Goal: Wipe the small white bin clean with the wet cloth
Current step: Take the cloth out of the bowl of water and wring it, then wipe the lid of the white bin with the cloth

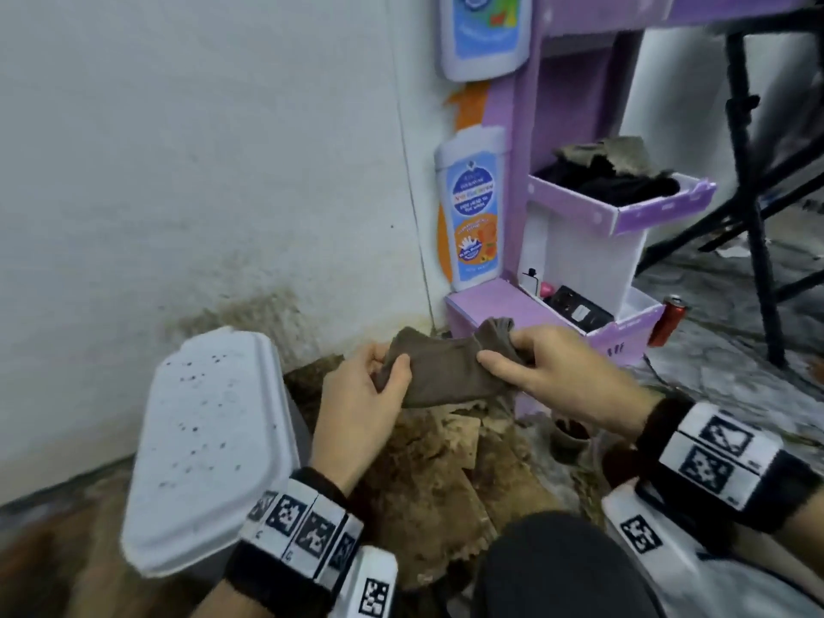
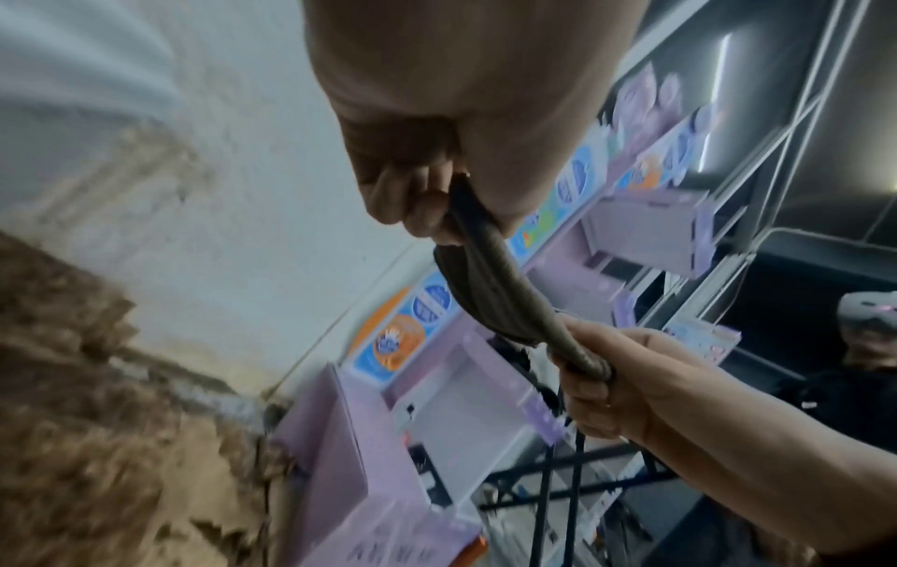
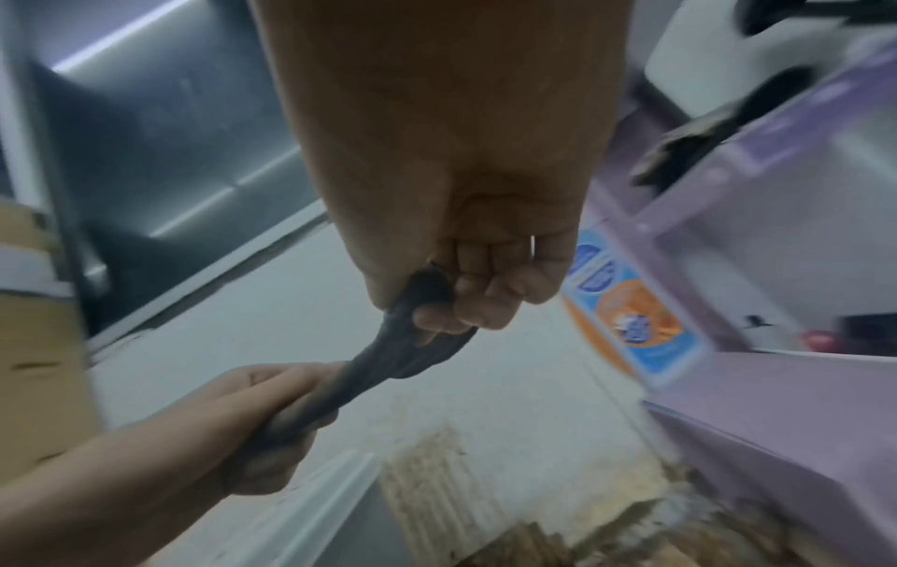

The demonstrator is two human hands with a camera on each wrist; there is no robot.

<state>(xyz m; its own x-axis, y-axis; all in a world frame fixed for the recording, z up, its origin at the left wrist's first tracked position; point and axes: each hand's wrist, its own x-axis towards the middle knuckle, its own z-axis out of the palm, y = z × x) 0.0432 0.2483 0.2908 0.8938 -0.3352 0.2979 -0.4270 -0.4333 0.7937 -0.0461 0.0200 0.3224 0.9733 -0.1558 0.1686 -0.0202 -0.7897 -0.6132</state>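
A brown-grey wet cloth (image 1: 439,372) is stretched between both hands above the floor. My left hand (image 1: 370,394) pinches its left end with thumb on top. My right hand (image 1: 535,363) grips the right end, which bunches above the knuckles. The left wrist view shows the cloth (image 2: 490,295) as a taut rope from my left fingers (image 2: 422,203) down to my right hand (image 2: 607,379). From the right wrist, the cloth (image 3: 388,368) runs from my right hand (image 3: 461,307) to my left hand (image 3: 272,414). The small white bin (image 1: 209,443), lid speckled with dark spots, stands just left of my left wrist.
A stained white wall (image 1: 200,171) rises behind the bin. A purple cardboard display stand (image 1: 557,314) with trays stands to the right, a red can (image 1: 669,318) beside it. Dirty brown cardboard (image 1: 428,483) covers the floor below the hands. Black metal legs (image 1: 753,216) at far right.
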